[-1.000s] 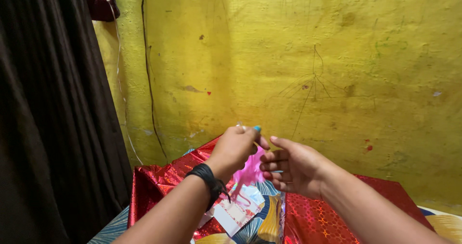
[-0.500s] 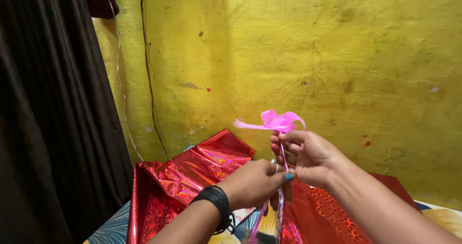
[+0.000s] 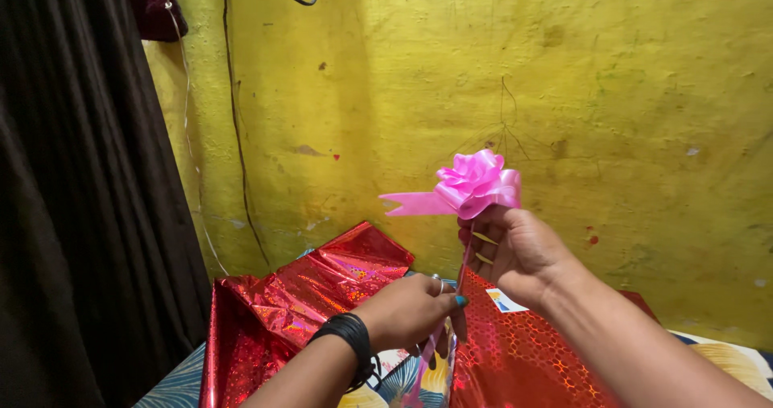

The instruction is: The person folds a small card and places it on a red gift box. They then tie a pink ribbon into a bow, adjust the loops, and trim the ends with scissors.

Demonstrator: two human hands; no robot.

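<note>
Holding a pink ribbon bow (image 3: 475,184) up near frame centre, the right hand (image 3: 519,251) is closed around the bow's base, w/ fingers curled & thumb side toward the wall. Bow is puffed into loops, w/ one flat pink tail sticking out at 9 o'clock. Thin pink ribbon strands (image 3: 465,257) drop from the bow's base toward 6 o'clock, down to the left hand (image 3: 411,311).

Left hand sits lower, at abt 7 o'clock from the bow, fist closed on the strands, pinching them btwn thumb & fingers; teal-painted nail shows at the thumb tip, ring on one finger. Black wristband (image 3: 348,337) wraps the left wrist. Strand ends hang on below the fist toward the bottom edge.

Under both hands lies red holographic wrapping paper (image 3: 306,291), crumpled at 8 o'clock from the bow & flatter at 5 o'clock, where a small white sticker (image 3: 506,302) sits on it, just beside the right wrist. Paper rests on a floral-print bed sheet (image 3: 189,384), seen at bottom left & bottom right corners.

Behind, a scuffed yellow wall (image 3: 628,94) fills the bkgd. Dark curtain (image 3: 72,199) hangs at 9 o'clock; a thin black wire (image 3: 235,126) runs down the wall beside it.
</note>
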